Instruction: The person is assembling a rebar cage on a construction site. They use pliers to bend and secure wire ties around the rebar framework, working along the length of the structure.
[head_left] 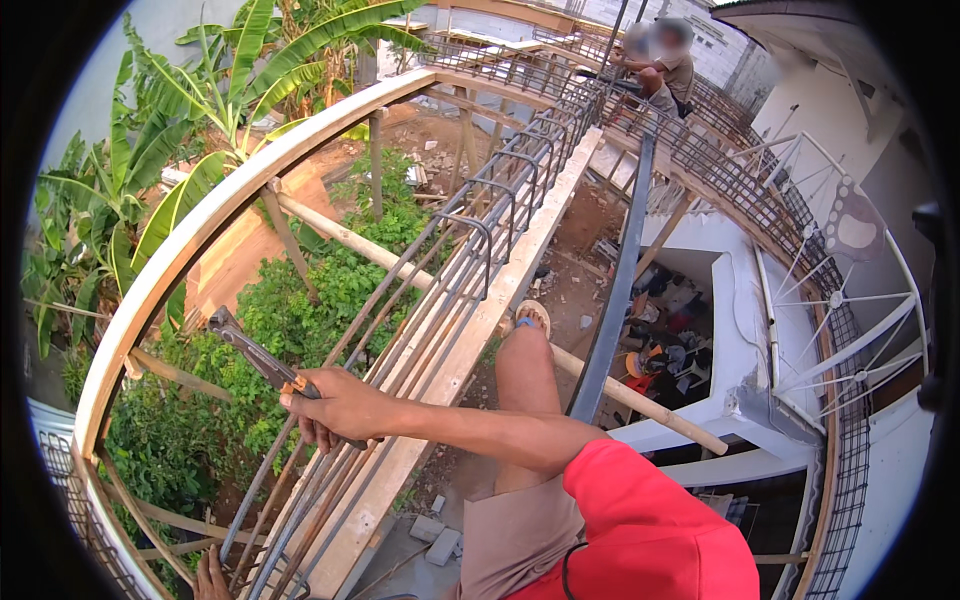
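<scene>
My right hand (345, 405) is closed round the handles of metal pincers (255, 355) with orange on the grips. Their grey jaws point away to the upper left, over the greenery. Beneath this hand runs a bundle of long steel reinforcing bars (400, 365), laid lengthwise along a wooden plank (530, 240). Several bent stirrups (490, 250) stand round the bars farther along. At the lower left edge, only the fingers of my left hand (210, 578) show; they are stretched out beside the near bar ends, the rest being cut off.
A curved wooden form board (200, 220) sweeps along the left on wooden props. Bamboo poles (350, 240) cross below, above plants and ground. A dark metal beam (625, 270) lies right of my leg. Another person (670, 75) sits on the far framework. Concrete blocks (440, 540) lie below.
</scene>
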